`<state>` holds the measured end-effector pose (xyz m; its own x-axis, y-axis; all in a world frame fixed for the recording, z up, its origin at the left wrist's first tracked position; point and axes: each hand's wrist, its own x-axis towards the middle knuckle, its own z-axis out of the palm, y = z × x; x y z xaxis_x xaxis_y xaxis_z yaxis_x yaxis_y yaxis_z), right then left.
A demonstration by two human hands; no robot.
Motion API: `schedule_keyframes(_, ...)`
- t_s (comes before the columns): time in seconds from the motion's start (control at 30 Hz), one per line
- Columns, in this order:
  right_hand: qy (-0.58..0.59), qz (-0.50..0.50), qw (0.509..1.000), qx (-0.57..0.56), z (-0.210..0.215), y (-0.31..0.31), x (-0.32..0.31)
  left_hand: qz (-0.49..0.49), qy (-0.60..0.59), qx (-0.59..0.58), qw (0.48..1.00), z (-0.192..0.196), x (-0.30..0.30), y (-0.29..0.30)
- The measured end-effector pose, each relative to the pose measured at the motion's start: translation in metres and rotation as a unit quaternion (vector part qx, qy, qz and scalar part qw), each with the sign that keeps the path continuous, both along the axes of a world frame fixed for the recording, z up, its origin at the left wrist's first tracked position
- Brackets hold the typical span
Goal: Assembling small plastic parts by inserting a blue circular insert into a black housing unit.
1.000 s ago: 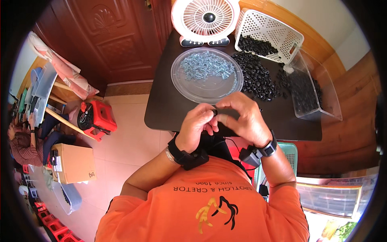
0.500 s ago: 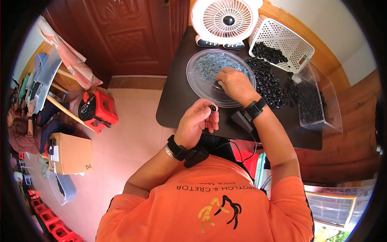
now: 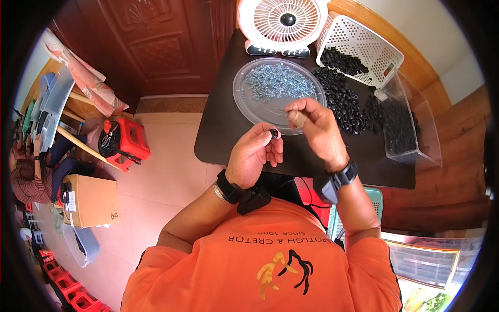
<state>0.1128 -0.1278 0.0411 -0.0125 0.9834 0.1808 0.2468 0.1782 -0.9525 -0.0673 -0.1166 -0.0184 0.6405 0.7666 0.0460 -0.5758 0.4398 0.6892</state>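
Observation:
Between thumb and fingers, my left hand (image 3: 250, 156) pinches a small black ring-like part (image 3: 274, 134), its hole turned upward. To its right, my right hand (image 3: 323, 132) is held over the near edge of a round clear plastic tray (image 3: 267, 115). Its thumb and forefinger are pressed together; whatever is between them is too small to make out. Small clear bluish pieces (image 3: 278, 81) are spread over the far part of the tray. A large pile of similar black parts (image 3: 349, 106) lies on the table just right of it.
A white fan (image 3: 287, 21) stands at the back of the dark table (image 3: 221, 132). On the right are a tipped white basket (image 3: 358, 39) and a clear bin (image 3: 427, 140), both with black parts. At far left another person sits near a cardboard box (image 3: 93, 200).
My right hand has lifted off the bluish pieces and come back toward me, nearer the left hand. My left hand still holds the black ring-like part in about the same place.

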Motion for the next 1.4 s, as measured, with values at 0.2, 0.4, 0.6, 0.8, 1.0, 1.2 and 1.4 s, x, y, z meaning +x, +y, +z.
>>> schedule_keyframes(0.2,0.117,0.045,0.991,0.043,-0.009,-0.028,-0.016,-0.023,0.012,-0.005,1.0,0.002,0.014,-0.007)
schedule_keyframes(0.4,-0.225,-0.089,0.929,0.28,-0.019,-0.037,-0.012,-0.007,0.017,-0.02,1.0,-0.003,0.019,-0.014)
schedule_keyframes(0.6,-0.3,-0.123,0.897,0.301,-0.02,-0.047,-0.013,0.004,0.025,-0.004,1.0,0.008,0.026,-0.018)
schedule_keyframes(0.8,-0.234,-0.07,0.941,0.235,-0.011,-0.059,0.009,-0.055,0.056,0.044,0.996,0.009,0.025,-0.017)
schedule_keyframes(1.0,-0.329,-0.186,0.905,0.197,-0.013,-0.074,0.059,-0.042,0.067,0.048,0.996,0.004,0.024,-0.019)
schedule_keyframes(1.2,-0.404,-0.247,0.873,0.121,-0.014,-0.064,0.114,-0.039,0.07,0.044,0.996,0.006,0.025,-0.02)
schedule_keyframes(1.4,-0.459,-0.19,0.868,0.029,-0.007,-0.067,0.119,-0.041,0.07,0.03,0.996,0.004,0.021,-0.019)
